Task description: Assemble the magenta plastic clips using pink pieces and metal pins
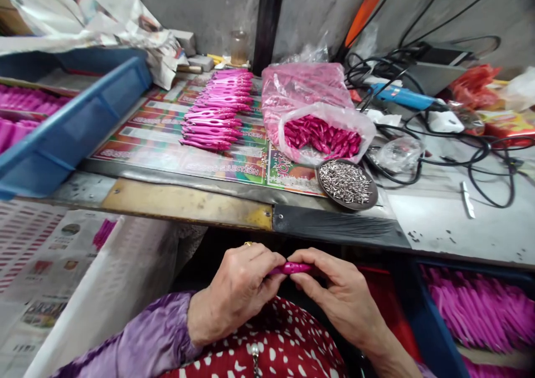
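Both my hands meet low in front of me, below the table edge, over my red dotted lap. My left hand (238, 291) and my right hand (334, 294) pinch the two ends of one small magenta plastic piece (292, 267). Fingers of both are closed round it. On the table lies a neat stack of pink plastic pieces (219, 110), and a clear bag (317, 121) holds several more magenta pieces. Beside the bag sits a round dark dish of small metal pins (346, 184).
A blue crate (83, 121) with pink parts stands at the left, another bin of pink parts (480, 311) sits low at the right. Black cables (472, 149) and a blue tool (401, 96) crowd the right of the table. Newspaper (37, 255) covers the lower left.
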Available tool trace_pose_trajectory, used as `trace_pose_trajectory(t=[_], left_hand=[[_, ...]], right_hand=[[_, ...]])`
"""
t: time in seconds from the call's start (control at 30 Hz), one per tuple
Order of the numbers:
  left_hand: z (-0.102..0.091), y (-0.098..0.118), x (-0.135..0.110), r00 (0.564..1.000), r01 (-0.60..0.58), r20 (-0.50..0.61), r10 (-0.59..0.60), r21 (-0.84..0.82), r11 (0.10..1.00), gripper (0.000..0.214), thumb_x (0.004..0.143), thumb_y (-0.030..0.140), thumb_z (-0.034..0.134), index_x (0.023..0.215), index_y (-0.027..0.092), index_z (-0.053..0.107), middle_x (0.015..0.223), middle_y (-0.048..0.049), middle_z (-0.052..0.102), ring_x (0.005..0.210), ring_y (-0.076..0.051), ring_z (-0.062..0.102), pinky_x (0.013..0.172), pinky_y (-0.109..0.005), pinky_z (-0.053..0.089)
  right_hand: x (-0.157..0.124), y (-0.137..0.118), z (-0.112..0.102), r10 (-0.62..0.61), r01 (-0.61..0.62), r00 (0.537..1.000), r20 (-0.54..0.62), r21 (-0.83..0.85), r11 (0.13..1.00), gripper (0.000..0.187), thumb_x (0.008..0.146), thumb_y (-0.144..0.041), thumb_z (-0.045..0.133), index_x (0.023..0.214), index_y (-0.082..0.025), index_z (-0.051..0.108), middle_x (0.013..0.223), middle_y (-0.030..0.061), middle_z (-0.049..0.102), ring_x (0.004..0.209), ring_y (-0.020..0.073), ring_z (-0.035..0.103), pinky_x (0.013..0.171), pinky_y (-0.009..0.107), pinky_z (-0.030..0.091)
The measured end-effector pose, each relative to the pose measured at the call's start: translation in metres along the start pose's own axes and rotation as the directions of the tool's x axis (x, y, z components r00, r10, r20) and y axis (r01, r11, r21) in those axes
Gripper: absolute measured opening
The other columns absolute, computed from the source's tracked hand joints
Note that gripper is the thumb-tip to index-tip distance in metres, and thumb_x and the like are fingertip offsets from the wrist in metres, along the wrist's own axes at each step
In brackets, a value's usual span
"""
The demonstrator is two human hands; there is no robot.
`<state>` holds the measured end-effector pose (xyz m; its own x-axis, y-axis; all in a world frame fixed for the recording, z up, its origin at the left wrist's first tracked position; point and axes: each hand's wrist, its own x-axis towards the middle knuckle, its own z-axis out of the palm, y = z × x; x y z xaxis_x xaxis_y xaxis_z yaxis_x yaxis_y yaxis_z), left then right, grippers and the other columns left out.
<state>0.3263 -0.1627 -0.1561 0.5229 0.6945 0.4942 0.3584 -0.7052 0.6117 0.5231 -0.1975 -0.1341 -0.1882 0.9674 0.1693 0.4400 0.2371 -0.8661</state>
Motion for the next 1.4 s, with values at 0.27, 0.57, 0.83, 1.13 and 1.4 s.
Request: trace_pose_trajectory(t=[0.27,0.57,0.83,1.13,1.4], left_hand=[[0.0019,-0.0028,-0.0029,1.000,0.011,0.017,-0.010,-0.026,1.000,0.006,0.093,0.014,0.059,0.093,0.016,0.065,0.079,-0.0011,0.070,0.067,-0.014,0.064,0.063,-0.024,0.047],[0.0035,-0.0032,-0.0021,1.000,0.011,0.023,-0.010,-0.008,1.000,0.009,0.093,0.013,0.057,0.088,0.016,0.065,0.077,-0.0014,0.069,0.065,-0.015,0.063,0.061,-0.026,0.047],[0.0034,-0.0039,-0.0012,1.000,-0.020,-0.002,0.020,0.010,1.000,0.011,0.094,0.015,0.057,0.086,0.015,0.065,0.074,-0.0011,0.069,0.062,-0.014,0.063,0.059,-0.026,0.047],[0.0042,-0.0033,0.0007,0.999,-0.027,-0.023,0.027,0.006,1.000,0.011,0.094,0.016,0.059,0.086,0.015,0.066,0.074,-0.0003,0.070,0.062,-0.013,0.063,0.060,-0.024,0.048],[0.0049,-0.0050,0.0005,0.999,-0.036,-0.034,0.037,0.030,0.999,0.012,0.094,0.017,0.059,0.085,0.016,0.066,0.073,0.0000,0.068,0.061,-0.013,0.062,0.058,-0.024,0.046]], right_hand=[[-0.0016,0.0043,0.0023,-0.035,0.035,0.999,0.003,0.010,0.999,0.015,0.091,-0.013,0.067,0.100,-0.023,0.072,0.090,-0.0037,0.075,0.078,0.0115,0.070,0.074,0.015,0.054],[-0.0004,0.0087,0.0040,-0.069,0.069,0.998,-0.009,0.020,0.997,0.020,0.090,-0.009,0.069,0.102,-0.024,0.071,0.092,-0.0066,0.075,0.080,0.0081,0.070,0.078,0.010,0.051],[-0.0018,0.0082,0.0051,-0.082,0.082,0.996,-0.020,0.014,0.997,0.018,0.090,-0.010,0.069,0.102,-0.023,0.072,0.091,-0.0058,0.074,0.079,0.0081,0.070,0.077,0.010,0.052],[-0.0058,0.0072,0.0054,-0.103,0.102,0.991,-0.082,-0.010,0.995,0.017,0.089,-0.010,0.070,0.100,-0.023,0.072,0.089,-0.0055,0.074,0.077,0.0078,0.070,0.076,0.009,0.052],[-0.0056,0.0070,0.0077,-0.086,0.087,0.994,-0.069,0.010,0.996,0.019,0.089,-0.008,0.069,0.102,-0.023,0.072,0.090,-0.0057,0.074,0.078,0.0071,0.069,0.076,0.009,0.052]])
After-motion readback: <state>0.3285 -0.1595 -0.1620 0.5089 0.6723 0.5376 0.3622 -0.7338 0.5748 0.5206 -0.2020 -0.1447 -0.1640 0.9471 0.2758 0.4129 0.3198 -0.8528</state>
